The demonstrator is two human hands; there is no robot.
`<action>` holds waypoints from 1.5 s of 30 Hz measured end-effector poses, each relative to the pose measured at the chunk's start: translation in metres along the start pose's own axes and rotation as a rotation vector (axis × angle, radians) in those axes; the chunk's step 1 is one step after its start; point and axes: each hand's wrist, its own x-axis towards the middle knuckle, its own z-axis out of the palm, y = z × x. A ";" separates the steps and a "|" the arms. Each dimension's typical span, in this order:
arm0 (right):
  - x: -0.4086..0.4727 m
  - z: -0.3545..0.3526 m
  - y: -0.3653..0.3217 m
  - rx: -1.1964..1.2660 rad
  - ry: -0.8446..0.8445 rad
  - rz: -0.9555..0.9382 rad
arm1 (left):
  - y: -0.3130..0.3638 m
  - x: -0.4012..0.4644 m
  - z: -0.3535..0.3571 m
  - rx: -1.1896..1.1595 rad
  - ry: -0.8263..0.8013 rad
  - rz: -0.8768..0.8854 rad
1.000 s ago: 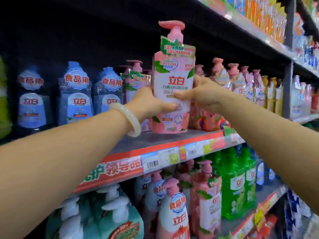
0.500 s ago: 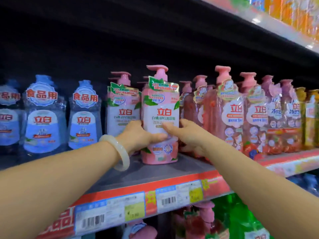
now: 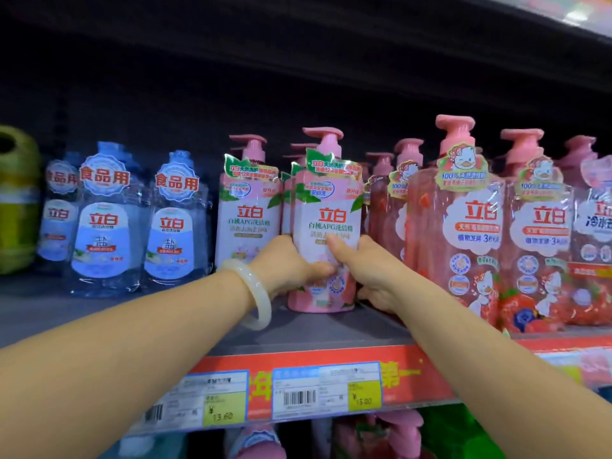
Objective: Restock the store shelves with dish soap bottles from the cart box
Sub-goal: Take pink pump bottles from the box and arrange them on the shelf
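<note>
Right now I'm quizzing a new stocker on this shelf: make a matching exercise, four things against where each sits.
Things:
1. pink peach bottle
2. blue bottles
3. strawberry bottles
4. yellow price tag

Places:
A. right of the hands
B. on the shelf edge
C. gripped by left hand and right hand
D. left of the hands

Pairs: 1-C, 2-D, 3-A, 4-B

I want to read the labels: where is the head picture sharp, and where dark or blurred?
Head view: sharp on the pink peach pump bottle between both hands; the yellow price tags are readable; the shelf's back is dark; the green jug at left is blurred.
</note>
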 end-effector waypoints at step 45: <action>-0.369 0.443 -0.118 -0.843 -0.759 -0.836 | -0.037 -0.500 -0.382 1.430 0.119 -0.699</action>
